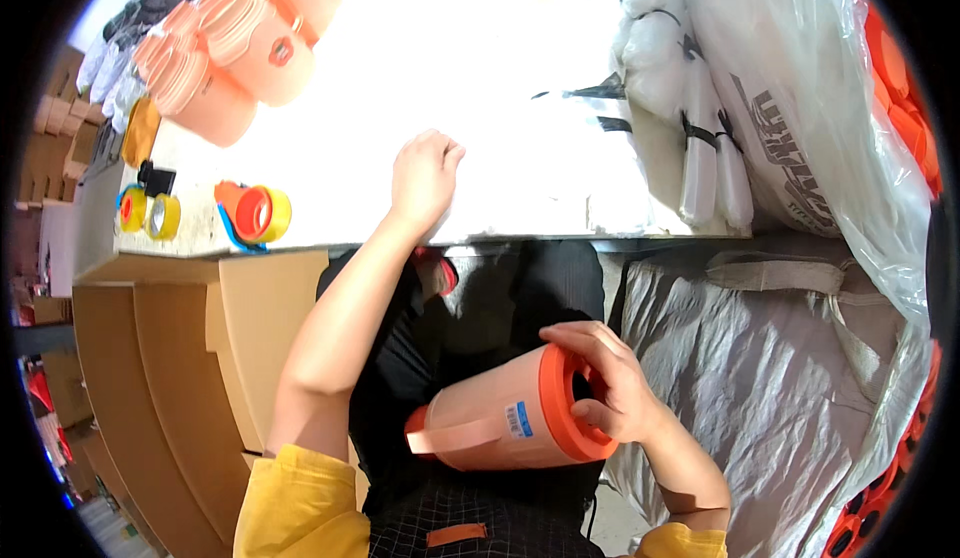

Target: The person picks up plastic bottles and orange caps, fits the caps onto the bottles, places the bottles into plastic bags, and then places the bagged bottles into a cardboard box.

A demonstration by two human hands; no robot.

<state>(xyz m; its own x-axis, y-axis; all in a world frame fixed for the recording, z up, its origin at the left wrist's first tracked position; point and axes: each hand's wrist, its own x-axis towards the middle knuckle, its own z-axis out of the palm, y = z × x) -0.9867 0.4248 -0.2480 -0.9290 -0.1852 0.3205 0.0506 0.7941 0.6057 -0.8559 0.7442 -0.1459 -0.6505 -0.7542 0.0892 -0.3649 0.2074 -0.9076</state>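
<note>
Jug (500, 420), light rigid plastic, near me: my right hand (612, 383) grips its orange rim. My left hand (425, 176) rests loosely curled, empty, on the far table (520, 78).

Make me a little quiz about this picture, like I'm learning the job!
1. True or false: the right hand holds the orange jug by its open rim.
2. Where does the left hand rest?
A. on the white table
B. on the cardboard box
C. on the tape rolls
3. Fill in: the stack of orange jugs lies at the far ______ of the table.

Key
1. True. The fingers curl over the rim, and the jug lies on its side over the lap.
2. A. The hand rests on the white table, apart from the tape dispenser.
3. Left.
</note>
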